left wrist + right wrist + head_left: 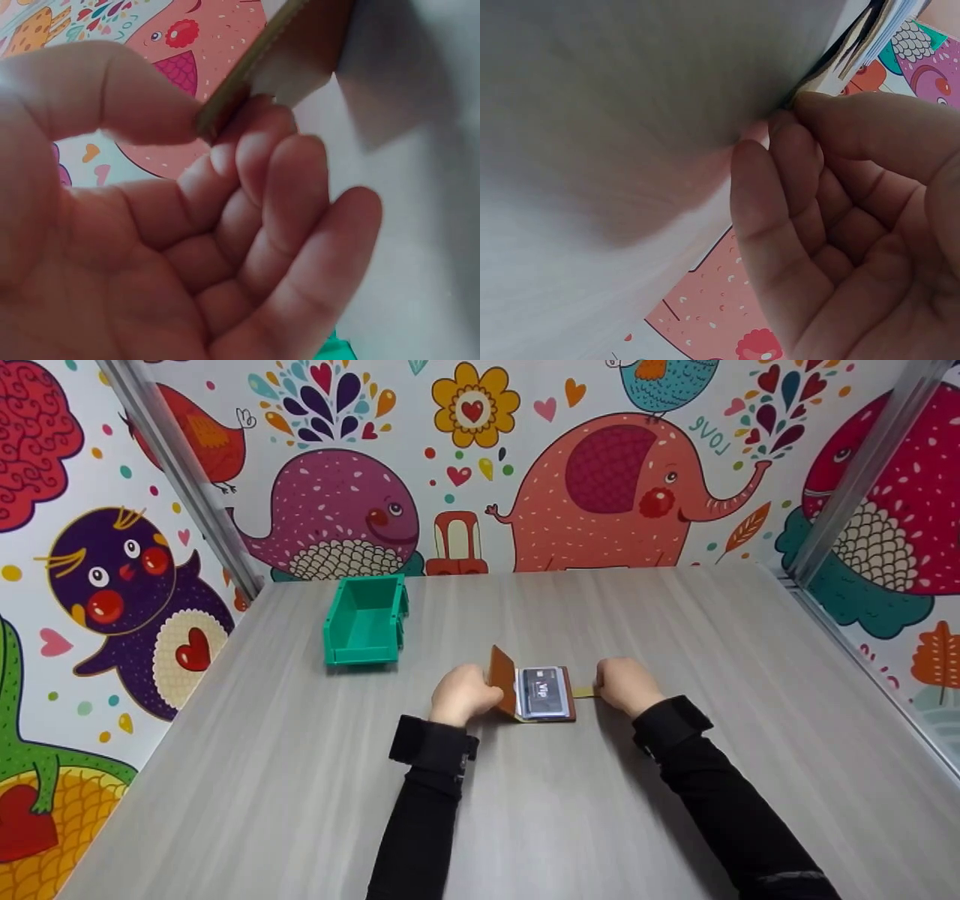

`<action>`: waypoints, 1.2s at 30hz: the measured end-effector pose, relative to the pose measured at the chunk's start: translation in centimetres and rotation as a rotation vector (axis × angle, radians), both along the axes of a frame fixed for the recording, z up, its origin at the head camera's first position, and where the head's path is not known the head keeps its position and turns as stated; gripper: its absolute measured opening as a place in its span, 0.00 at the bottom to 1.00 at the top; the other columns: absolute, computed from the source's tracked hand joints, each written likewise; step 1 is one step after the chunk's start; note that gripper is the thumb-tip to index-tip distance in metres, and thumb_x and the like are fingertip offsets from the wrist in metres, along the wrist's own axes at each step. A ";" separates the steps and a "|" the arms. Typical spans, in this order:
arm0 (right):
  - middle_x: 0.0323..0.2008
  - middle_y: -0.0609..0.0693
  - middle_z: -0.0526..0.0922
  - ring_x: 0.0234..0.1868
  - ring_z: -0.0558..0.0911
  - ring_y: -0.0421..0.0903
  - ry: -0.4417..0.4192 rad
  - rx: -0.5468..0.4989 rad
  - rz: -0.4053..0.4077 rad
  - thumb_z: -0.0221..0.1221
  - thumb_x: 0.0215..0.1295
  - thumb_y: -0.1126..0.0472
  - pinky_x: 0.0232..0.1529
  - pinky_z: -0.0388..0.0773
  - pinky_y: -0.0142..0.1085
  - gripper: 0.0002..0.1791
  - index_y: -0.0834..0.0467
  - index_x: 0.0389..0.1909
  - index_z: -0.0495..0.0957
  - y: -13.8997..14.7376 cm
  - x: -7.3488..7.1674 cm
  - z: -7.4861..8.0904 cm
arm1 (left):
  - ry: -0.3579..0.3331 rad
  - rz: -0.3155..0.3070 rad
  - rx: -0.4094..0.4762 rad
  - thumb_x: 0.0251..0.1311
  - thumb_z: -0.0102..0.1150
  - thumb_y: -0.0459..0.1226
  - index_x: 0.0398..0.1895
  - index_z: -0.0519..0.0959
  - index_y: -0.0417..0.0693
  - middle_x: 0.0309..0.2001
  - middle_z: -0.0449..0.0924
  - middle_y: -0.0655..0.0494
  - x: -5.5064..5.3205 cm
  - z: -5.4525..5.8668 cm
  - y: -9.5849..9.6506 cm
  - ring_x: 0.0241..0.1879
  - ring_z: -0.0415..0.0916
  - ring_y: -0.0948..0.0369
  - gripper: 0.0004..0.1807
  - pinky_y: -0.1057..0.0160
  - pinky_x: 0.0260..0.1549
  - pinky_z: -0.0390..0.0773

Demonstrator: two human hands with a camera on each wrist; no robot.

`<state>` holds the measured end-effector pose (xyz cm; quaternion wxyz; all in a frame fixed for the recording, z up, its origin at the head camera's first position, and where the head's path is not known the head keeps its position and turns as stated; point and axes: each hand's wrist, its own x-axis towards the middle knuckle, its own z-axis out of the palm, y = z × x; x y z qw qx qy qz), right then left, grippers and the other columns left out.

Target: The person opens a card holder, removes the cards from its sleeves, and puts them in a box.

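Observation:
A brown card holder (571, 715) lies opened on the table, with a dark card (545, 697) marked "Vip" behind a clear sleeve on its right side. My left hand (461, 694) pinches the raised left cover (501, 679) between thumb and index finger. In the left wrist view, the cover's stitched edge (259, 64) sits at those fingertips. On the other side, my right hand (628, 685) pinches the end of a tan strap (584, 691) that extends from the holder's right edge. The right wrist view has its thumb and index fingertips together, low over the table.
A green plastic bin (362, 654) stands at the back left of the wood-grain table (300, 780). Printed panels with cartoon animals (600, 502) rise behind and on both sides, with metal posts (187, 487) at the corners.

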<state>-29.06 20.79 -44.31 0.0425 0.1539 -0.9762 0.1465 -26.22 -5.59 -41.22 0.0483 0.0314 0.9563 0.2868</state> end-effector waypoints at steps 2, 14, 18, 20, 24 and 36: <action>0.23 0.57 0.80 0.27 0.79 0.57 0.004 0.001 -0.003 0.61 0.57 0.70 0.33 0.76 0.49 0.06 0.64 0.22 0.78 0.0 0.0 0.0 | -0.006 -0.002 0.003 0.49 0.58 0.35 0.11 0.58 0.52 0.16 0.58 0.60 0.0 -0.1 -0.2 0.18 0.59 0.60 0.19 0.62 0.19 0.56; 0.23 0.57 0.80 0.27 0.79 0.57 0.000 -0.007 -0.011 0.60 0.56 0.71 0.33 0.76 0.50 0.06 0.64 0.22 0.77 -0.1 -0.1 0.0 | -0.064 0.037 -0.006 0.47 0.62 0.35 0.26 0.78 0.41 0.29 0.78 0.52 -0.4 -0.9 -1.1 0.27 0.69 0.56 0.06 0.59 0.29 0.71; 0.24 0.57 0.80 0.28 0.79 0.57 -0.014 -0.011 -0.015 0.60 0.57 0.71 0.34 0.76 0.49 0.06 0.63 0.22 0.77 0.0 -0.2 0.0 | -0.068 0.045 -0.028 0.47 0.62 0.36 0.31 0.80 0.40 0.33 0.80 0.51 -0.4 -1.1 -1.3 0.29 0.71 0.55 0.09 0.56 0.33 0.74; 0.25 0.58 0.81 0.29 0.79 0.57 -0.018 -0.014 -0.014 0.60 0.57 0.70 0.34 0.76 0.49 0.05 0.63 0.23 0.77 0.0 -0.2 -0.1 | -0.070 0.045 -0.043 0.48 0.62 0.36 0.30 0.80 0.40 0.32 0.80 0.51 -0.4 -1.2 -1.4 0.29 0.72 0.55 0.08 0.56 0.32 0.74; 0.26 0.58 0.81 0.30 0.80 0.58 -0.022 -0.015 -0.015 0.61 0.57 0.70 0.35 0.77 0.49 0.04 0.64 0.24 0.78 0.1 -0.2 -0.1 | -0.080 0.043 -0.059 0.47 0.60 0.35 0.25 0.77 0.43 0.30 0.79 0.51 -0.5 -1.4 -1.5 0.28 0.73 0.55 0.04 0.57 0.29 0.73; 0.24 0.58 0.81 0.29 0.80 0.57 -0.023 -0.008 -0.011 0.59 0.58 0.71 0.34 0.76 0.49 0.05 0.64 0.23 0.77 0.0 0.0 0.0 | -0.093 0.050 -0.062 0.48 0.60 0.34 0.20 0.74 0.45 0.27 0.76 0.52 -0.5 -2.0 -1.7 0.24 0.69 0.56 0.05 0.60 0.24 0.68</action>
